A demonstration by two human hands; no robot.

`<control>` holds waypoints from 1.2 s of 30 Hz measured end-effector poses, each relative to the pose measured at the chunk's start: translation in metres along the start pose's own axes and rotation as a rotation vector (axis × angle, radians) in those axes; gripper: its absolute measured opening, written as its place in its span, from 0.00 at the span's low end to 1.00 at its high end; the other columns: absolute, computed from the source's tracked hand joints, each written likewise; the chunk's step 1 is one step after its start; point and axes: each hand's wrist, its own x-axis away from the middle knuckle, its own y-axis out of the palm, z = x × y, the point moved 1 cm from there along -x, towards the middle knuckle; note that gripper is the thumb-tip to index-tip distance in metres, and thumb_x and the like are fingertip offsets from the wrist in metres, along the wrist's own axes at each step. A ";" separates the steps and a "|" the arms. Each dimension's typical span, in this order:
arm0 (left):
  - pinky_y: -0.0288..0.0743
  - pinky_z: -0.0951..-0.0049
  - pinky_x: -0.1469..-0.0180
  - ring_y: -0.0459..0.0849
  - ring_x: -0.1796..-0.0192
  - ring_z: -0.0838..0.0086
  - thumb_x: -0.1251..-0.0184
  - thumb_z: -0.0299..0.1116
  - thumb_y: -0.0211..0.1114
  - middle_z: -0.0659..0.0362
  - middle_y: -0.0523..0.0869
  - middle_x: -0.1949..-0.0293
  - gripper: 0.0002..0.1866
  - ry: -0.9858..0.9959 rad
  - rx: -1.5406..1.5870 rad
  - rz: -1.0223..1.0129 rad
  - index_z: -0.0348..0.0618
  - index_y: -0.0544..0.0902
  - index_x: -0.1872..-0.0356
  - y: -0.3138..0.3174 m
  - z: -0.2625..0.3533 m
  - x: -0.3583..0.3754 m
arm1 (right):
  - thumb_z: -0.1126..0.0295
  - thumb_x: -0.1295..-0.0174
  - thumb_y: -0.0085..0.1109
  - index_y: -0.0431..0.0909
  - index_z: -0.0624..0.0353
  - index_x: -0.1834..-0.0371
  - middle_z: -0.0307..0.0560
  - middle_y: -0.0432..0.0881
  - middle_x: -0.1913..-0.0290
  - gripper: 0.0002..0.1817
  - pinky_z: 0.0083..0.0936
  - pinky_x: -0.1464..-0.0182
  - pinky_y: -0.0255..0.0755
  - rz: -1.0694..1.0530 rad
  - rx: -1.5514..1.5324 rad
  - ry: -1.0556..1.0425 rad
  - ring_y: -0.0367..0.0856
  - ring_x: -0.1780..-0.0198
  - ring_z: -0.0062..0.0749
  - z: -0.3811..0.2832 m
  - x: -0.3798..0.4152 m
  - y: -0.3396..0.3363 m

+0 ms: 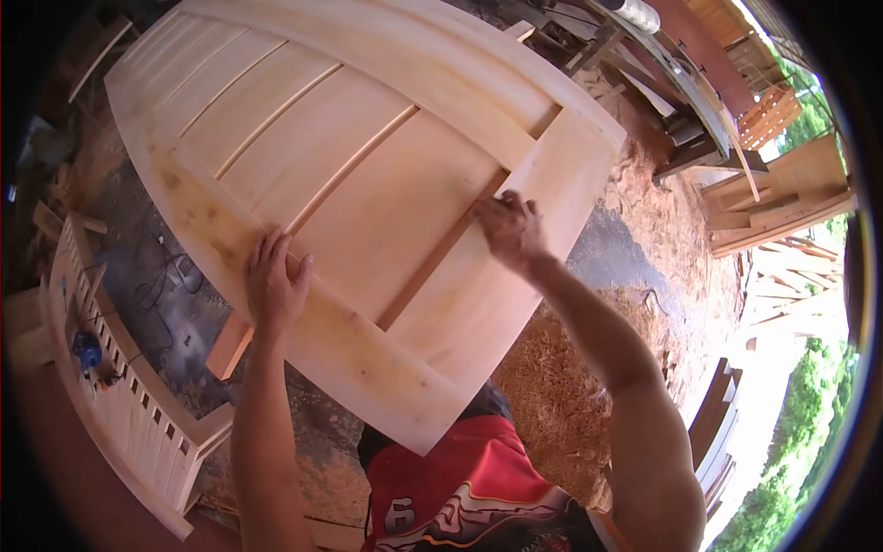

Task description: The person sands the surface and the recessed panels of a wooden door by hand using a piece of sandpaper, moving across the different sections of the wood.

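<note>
A large pale wooden panel door [405, 212] with grooved boards and a raised frame lies in front of me. My left hand [276, 281] rests on its lower left frame rail, fingers apart and stretched out, holding nothing. Near the groove by the end rail, my right hand [510, 230] is bent down onto the wood with its fingers curled together. Something small and dark shows at those fingertips, too small and blurred to name. A reddish wooden support [230, 345] sticks out from beneath the door's left edge.
At the lower left stands a slatted wooden frame [138, 405] with a blue power tool [87, 350] on it. Sawdust [561, 386] covers the floor to the right. A cluttered workbench [676, 83] and wooden pieces [782, 198] are at the upper right.
</note>
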 end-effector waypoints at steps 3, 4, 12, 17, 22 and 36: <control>0.62 0.51 0.23 0.70 0.23 0.52 0.30 0.44 0.70 0.54 0.78 0.27 0.28 -0.059 -0.059 -0.003 0.40 0.80 0.33 0.004 0.000 0.002 | 0.68 0.29 0.54 0.86 0.46 0.42 0.36 0.80 0.31 0.16 0.55 0.40 0.72 -0.164 -0.016 0.078 0.72 0.30 0.38 0.030 -0.021 -0.018; 0.62 0.51 0.22 0.70 0.23 0.52 0.30 0.44 0.70 0.54 0.78 0.27 0.28 -0.099 -0.076 0.000 0.41 0.80 0.33 0.007 0.006 0.002 | 0.68 0.29 0.54 0.86 0.48 0.42 0.35 0.81 0.34 0.16 0.56 0.40 0.72 -0.023 -0.049 -0.154 0.71 0.29 0.37 0.006 0.001 0.000; 0.58 0.45 0.21 0.68 0.22 0.48 0.23 0.47 0.64 0.44 0.76 0.26 0.27 -0.362 -0.201 0.084 0.38 0.81 0.34 0.032 0.067 0.042 | 0.67 0.28 0.55 0.85 0.50 0.48 0.38 0.85 0.42 0.12 0.57 0.41 0.73 -0.079 -0.118 -0.060 0.74 0.33 0.40 0.075 -0.027 -0.025; 0.58 0.50 0.20 0.67 0.21 0.47 0.15 0.49 0.54 0.40 0.74 0.27 0.27 -0.570 0.725 0.164 0.32 0.80 0.34 0.056 0.155 0.043 | 0.65 0.31 0.64 0.87 0.53 0.44 0.42 0.87 0.41 0.14 0.44 0.37 0.72 0.061 -0.977 -0.185 0.80 0.37 0.47 0.046 -0.020 -0.019; 0.60 0.61 0.21 0.68 0.22 0.58 0.13 0.43 0.53 0.41 0.75 0.29 0.31 -0.442 1.382 0.069 0.30 0.63 0.22 0.063 0.290 -0.009 | 0.71 0.35 0.69 0.81 0.60 0.33 0.60 0.77 0.29 0.26 0.45 0.28 0.69 0.217 -1.018 -0.108 0.78 0.32 0.56 0.036 0.011 -0.046; 0.72 0.57 0.43 0.83 0.46 0.66 0.38 0.31 0.72 0.66 0.88 0.48 0.17 -0.126 -0.108 0.054 0.56 0.89 0.47 0.133 0.328 -0.111 | 0.58 0.34 0.68 0.74 0.61 0.26 0.66 0.71 0.25 0.34 0.54 0.24 0.62 0.203 -0.303 0.310 0.67 0.26 0.63 0.443 -0.057 0.009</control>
